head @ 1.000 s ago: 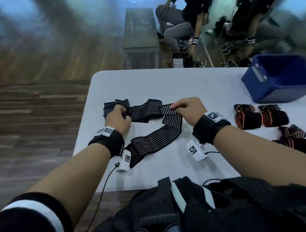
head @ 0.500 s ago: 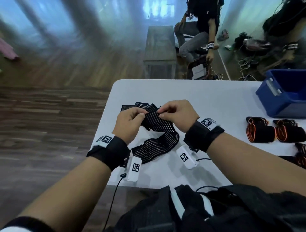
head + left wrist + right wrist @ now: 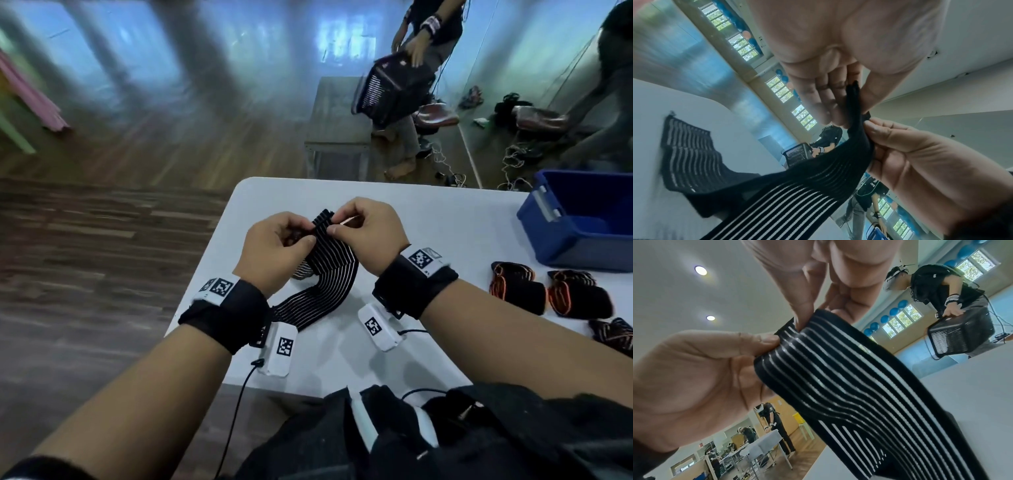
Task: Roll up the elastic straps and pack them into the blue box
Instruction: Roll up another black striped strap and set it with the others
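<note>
Strap (image 3: 330, 274) end pinched by both hands | lower end hidden behind left wrist

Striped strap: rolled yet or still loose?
Loose. Both hands, left hand and right hand, pinch one end of the striped strap; the rest trails unrolled.

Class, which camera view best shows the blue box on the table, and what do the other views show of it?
The head view: the blue box stands open at the white table's far right, cut by the frame edge. The left wrist view shows only a blurred blue sliver near its bottom edge, perhaps the box; the right wrist view shows none of it.
</note>
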`<move>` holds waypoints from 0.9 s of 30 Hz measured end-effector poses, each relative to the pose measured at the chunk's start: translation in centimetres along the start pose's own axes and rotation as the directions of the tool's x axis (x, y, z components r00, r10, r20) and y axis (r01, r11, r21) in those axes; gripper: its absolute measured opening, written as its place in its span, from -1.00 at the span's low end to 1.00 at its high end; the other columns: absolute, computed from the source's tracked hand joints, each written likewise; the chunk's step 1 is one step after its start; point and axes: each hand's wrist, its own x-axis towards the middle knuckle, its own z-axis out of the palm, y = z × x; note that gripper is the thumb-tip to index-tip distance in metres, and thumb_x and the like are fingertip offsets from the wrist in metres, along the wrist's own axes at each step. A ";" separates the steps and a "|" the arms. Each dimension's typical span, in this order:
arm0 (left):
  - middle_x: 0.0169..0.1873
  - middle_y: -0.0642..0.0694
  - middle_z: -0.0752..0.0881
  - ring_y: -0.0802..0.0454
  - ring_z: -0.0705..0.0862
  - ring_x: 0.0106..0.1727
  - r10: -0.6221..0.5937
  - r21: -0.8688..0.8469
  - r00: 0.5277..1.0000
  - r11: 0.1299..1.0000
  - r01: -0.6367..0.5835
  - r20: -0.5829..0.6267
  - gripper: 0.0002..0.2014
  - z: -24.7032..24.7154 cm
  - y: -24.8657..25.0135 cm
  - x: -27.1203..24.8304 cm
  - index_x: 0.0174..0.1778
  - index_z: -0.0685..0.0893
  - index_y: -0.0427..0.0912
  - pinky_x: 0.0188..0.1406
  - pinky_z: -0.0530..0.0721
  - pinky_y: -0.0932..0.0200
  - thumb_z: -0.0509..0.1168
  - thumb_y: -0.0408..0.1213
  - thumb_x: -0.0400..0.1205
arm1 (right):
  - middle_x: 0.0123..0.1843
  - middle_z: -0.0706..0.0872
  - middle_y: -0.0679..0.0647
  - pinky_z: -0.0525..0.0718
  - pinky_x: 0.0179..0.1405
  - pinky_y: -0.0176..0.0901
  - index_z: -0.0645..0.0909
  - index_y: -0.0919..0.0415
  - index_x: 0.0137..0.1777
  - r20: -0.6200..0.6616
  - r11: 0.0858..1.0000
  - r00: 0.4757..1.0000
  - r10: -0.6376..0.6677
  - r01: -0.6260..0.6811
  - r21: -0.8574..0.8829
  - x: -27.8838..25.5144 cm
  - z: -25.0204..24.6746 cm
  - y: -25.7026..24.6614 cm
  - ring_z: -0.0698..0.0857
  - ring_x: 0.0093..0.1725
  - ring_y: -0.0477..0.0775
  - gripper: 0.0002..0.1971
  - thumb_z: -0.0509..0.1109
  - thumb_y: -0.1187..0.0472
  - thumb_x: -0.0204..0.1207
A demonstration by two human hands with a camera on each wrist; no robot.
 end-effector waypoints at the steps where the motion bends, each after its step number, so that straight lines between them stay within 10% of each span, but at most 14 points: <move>1: -0.25 -0.14 0.81 0.01 0.73 -0.23 0.011 -0.001 1.000 1.000 -0.011 -0.005 -0.82 0.4 0.4 0.0 -0.11 0.72 0.07 -0.14 0.72 0.04 0.46 -0.31 0.47 | -0.40 0.71 -0.15 0.71 -0.22 -0.14 0.71 0.00 -0.28 -0.014 1.000 1.000 0.002 -0.002 0.002 0.0 -0.5 -0.1 0.72 -0.34 -0.12 -0.85 0.61 0.24 0.34; 13: -0.19 0.10 0.73 0.22 0.69 -0.14 0.297 0.030 0.950 0.955 -0.295 -0.096 -0.80 4.2 7.7 3.4 -0.06 0.71 -0.12 -0.06 0.59 0.29 0.28 -0.51 0.65 | -0.15 0.74 -0.19 0.69 -0.06 -0.18 0.66 0.03 -0.14 -0.025 0.984 0.989 -0.148 0.150 0.091 0.2 -7.0 -1.3 0.74 -0.10 -0.23 -0.77 0.60 0.34 0.37; 27: 0.07 -0.15 0.77 -0.09 0.74 0.14 0.281 -0.250 0.958 0.933 -0.260 0.054 -0.69 11.0 13.6 4.7 0.16 0.69 -0.11 0.24 0.72 -0.14 0.26 -0.49 0.56 | -0.14 0.54 -0.11 0.58 -0.07 -0.17 0.47 -0.02 -0.06 -0.240 0.922 0.949 -0.206 0.270 0.277 1.1 -13.2 -3.3 0.54 -0.17 -0.17 -0.78 0.40 0.28 0.41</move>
